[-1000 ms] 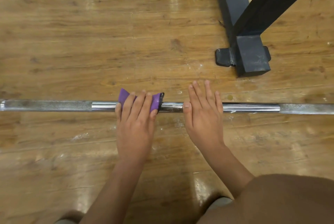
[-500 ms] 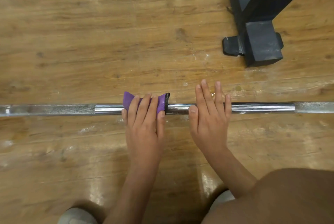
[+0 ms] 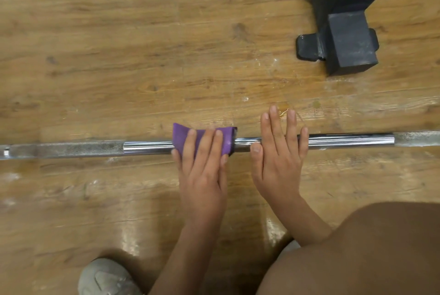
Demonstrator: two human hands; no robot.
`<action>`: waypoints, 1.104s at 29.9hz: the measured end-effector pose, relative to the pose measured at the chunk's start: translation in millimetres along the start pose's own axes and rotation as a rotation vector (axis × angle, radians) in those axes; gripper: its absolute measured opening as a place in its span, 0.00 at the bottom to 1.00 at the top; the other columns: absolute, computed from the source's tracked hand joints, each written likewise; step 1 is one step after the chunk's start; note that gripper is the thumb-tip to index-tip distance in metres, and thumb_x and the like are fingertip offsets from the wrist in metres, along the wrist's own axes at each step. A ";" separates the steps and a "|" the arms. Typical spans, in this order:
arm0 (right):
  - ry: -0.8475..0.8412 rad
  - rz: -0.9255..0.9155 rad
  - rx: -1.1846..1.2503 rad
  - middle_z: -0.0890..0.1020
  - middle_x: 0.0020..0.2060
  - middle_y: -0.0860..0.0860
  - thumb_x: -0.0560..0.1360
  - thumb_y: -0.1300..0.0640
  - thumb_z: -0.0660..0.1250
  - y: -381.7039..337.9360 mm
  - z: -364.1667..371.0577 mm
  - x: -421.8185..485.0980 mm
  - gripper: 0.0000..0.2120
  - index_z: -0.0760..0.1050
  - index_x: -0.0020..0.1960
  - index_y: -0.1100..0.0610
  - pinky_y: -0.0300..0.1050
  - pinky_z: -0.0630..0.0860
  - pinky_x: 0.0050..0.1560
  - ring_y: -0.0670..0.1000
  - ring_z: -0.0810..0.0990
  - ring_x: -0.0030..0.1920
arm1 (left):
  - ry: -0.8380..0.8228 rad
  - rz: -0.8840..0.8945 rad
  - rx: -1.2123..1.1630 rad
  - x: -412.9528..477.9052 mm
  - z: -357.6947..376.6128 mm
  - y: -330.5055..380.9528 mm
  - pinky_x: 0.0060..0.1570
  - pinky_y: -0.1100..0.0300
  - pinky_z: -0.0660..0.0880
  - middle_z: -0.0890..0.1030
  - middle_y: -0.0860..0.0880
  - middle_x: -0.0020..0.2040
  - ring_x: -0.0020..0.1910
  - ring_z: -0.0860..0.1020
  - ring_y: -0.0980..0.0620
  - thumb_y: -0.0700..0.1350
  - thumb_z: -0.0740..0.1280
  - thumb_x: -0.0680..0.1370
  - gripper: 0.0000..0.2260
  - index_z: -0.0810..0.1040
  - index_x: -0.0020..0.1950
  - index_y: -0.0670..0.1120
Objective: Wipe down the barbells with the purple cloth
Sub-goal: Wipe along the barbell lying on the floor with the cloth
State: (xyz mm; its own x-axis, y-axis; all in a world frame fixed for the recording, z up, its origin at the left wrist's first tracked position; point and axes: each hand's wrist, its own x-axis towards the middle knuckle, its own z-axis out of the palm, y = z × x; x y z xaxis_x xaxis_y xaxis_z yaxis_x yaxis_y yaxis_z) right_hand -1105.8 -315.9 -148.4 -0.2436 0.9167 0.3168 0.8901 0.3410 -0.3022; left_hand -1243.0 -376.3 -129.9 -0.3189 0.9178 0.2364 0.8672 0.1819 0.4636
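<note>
A long steel barbell [image 3: 147,147] lies left to right across the wooden floor. A purple cloth [image 3: 181,136] is draped over its smooth middle section. My left hand [image 3: 202,170] presses the cloth onto the bar with fingers laid fairly straight over it. Just to the right, my right hand [image 3: 278,151] rests flat on the bare bar, fingers straight and reaching past it onto the floor. A short stretch of bar shows between the two hands.
The black steel foot of a rack [image 3: 345,42] stands on the floor beyond the bar at the upper right. My knee [image 3: 369,251] fills the lower right corner and a grey shoe [image 3: 104,278] shows at the bottom edge.
My left hand has slid the cloth a little to the right along the bar, narrowing the gap to my right hand. The view has shifted and the shoe has come into sight.
</note>
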 end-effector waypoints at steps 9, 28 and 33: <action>0.005 -0.019 0.036 0.60 0.79 0.52 0.84 0.51 0.49 2.3 0.6 -10.6 0.25 0.58 0.80 0.58 0.59 0.44 0.79 0.55 0.50 0.82 | 0.161 -0.058 0.046 5.1 -11.4 -36.3 0.73 0.35 0.59 0.81 0.45 0.65 0.71 0.71 0.42 0.44 0.59 0.84 0.16 0.80 0.67 0.41; -0.160 0.015 0.050 0.60 0.80 0.51 0.84 0.51 0.50 -1.5 -19.4 -5.9 0.26 0.59 0.80 0.57 0.57 0.47 0.80 0.54 0.52 0.81 | 0.295 -0.071 0.096 22.2 3.3 -37.2 0.77 0.45 0.51 0.85 0.50 0.56 0.61 0.79 0.47 0.44 0.59 0.84 0.14 0.84 0.58 0.44; -0.346 -0.076 0.014 0.56 0.81 0.50 0.85 0.49 0.48 14.1 -39.2 7.8 0.26 0.56 0.81 0.56 0.56 0.40 0.80 0.51 0.47 0.82 | 0.253 -0.003 0.033 8.1 9.5 -16.3 0.77 0.48 0.53 0.83 0.46 0.60 0.66 0.74 0.45 0.44 0.59 0.85 0.14 0.82 0.63 0.42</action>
State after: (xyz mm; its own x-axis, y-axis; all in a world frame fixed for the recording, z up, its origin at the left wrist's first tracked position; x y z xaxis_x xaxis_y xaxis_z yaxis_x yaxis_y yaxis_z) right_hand -1080.0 -312.1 -114.9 -0.4271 0.9041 0.0164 0.8597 0.4116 -0.3025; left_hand -1256.1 -368.5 -143.7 -0.4035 0.8004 0.4433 0.8767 0.1996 0.4377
